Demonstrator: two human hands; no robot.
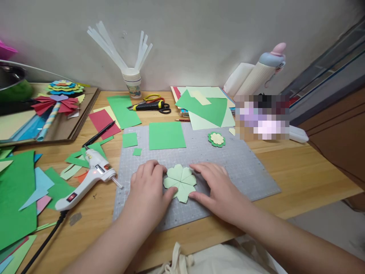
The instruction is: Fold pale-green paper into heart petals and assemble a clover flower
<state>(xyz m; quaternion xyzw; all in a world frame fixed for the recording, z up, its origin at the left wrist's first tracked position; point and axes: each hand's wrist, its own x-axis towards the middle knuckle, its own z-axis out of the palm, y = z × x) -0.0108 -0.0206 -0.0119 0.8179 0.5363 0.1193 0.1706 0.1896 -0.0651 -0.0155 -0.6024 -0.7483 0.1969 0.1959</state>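
A pale green folded paper flower (180, 182) lies flat on the grey cutting mat (245, 167). My left hand (148, 188) rests at its left edge, fingers curled and thumb pressing the lower left petal. My right hand (213, 186) lies at its right edge with fingers stretched out flat, fingertips touching the upper right petals and thumb at the lower right.
A white glue gun (85, 182) with a black cord lies left of the mat. A green paper square (166, 135) and a small green-and-cream flower (216, 139) sit on the mat's far part. Scissors and a cutter (151, 105), a cup of glue sticks (131, 82) and paper scraps lie beyond.
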